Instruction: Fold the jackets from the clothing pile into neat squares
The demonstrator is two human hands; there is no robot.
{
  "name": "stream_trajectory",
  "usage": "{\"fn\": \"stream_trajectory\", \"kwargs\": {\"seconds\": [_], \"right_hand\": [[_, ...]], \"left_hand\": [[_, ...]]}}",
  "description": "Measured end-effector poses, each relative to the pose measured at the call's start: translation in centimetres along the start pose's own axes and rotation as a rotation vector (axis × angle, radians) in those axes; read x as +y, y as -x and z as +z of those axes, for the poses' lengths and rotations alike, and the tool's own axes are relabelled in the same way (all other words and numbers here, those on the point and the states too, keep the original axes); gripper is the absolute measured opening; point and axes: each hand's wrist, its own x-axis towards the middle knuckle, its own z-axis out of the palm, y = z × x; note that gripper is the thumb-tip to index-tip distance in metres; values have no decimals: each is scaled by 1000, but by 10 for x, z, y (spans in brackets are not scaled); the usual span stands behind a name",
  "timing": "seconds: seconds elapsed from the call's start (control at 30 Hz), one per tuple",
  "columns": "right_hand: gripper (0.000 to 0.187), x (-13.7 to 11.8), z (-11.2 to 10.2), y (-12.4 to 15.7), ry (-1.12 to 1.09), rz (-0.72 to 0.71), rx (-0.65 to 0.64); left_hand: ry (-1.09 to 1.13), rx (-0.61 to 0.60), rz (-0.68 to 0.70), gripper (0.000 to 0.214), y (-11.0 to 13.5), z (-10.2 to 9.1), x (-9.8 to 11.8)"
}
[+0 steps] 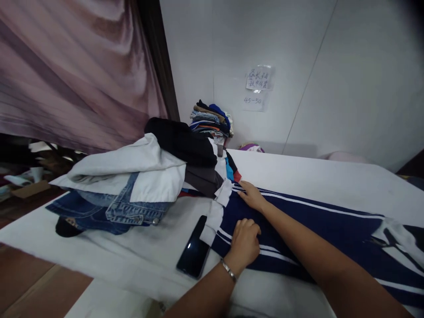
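Observation:
A long navy garment (281,221) with white stripes along both edges lies stretched across the white table. Its left end has a gathered white band (212,221), and a white and dark patch shows at its right end. My left hand (245,242), a metal bracelet at its wrist, is closed with curled fingers on the near striped edge. Farther back, my right hand (253,196) has thumb and fingers closed on the cloth at the far edge, near the band. A dark smartphone (194,249) lies left of my left hand, close to the band.
Left on the table (132,258) is a heap with blue jeans (112,212), a pale grey garment (132,161) and a black garment (180,139). Behind stands a folded clothes stack (212,119) by the wall. A pink curtain (82,66) hangs left; a handwritten paper sign (260,78) is on the wall.

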Motion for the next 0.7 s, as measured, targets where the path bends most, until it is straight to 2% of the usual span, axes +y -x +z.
{"fn": "stream_trajectory", "kwargs": {"seconds": [0.17, 0.4, 0.57, 0.7], "right_hand": [[50, -6, 25, 1, 157, 63, -78], [50, -4, 32, 5, 192, 48, -54], [53, -7, 13, -1, 118, 143, -160], [55, -14, -22, 12, 70, 100, -117]], "left_hand": [[94, -51, -64, 29, 3, -2, -5], [229, 50, -61, 27, 4, 5, -8], [186, 63, -70, 25, 4, 0, -3], [165, 85, -64, 26, 4, -6, 2]]}}
